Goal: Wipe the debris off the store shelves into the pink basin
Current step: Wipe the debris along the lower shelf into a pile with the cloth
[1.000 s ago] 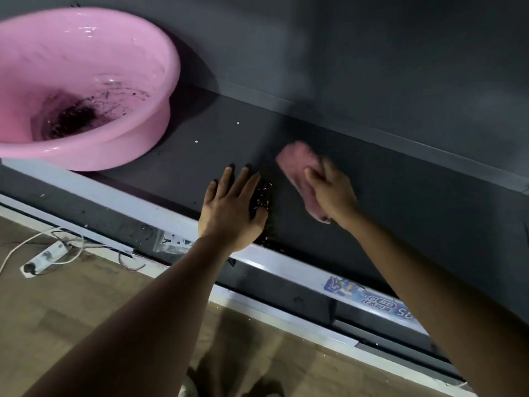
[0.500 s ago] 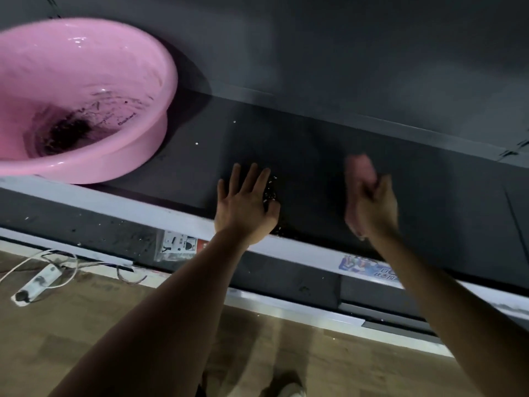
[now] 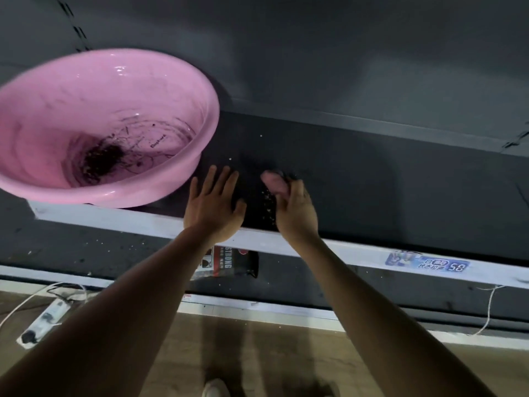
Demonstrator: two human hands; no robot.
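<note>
Head view, shelf point(image 3: 372, 179): carrying the basin point(image 3: 177, 90) at its left end.
Basin: sitting just left of the wiping, dark dirt point(image 3: 103, 159) lying inside.
Left hand point(image 3: 213, 207): lying flat, fingers spread, acting as a stop.
Right hand point(image 3: 296, 213): sweeping back in since 0.5 s ago, fingers curling round the cloth point(image 3: 273, 183).
Debris point(image 3: 267, 202): gathering between the 2 hands, likely nearing a push basinward.

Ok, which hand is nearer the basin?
Left. The left hand rests open on the shelf just right of the basin; the right hand, gripping the cloth, is farther right, past the debris.
</note>
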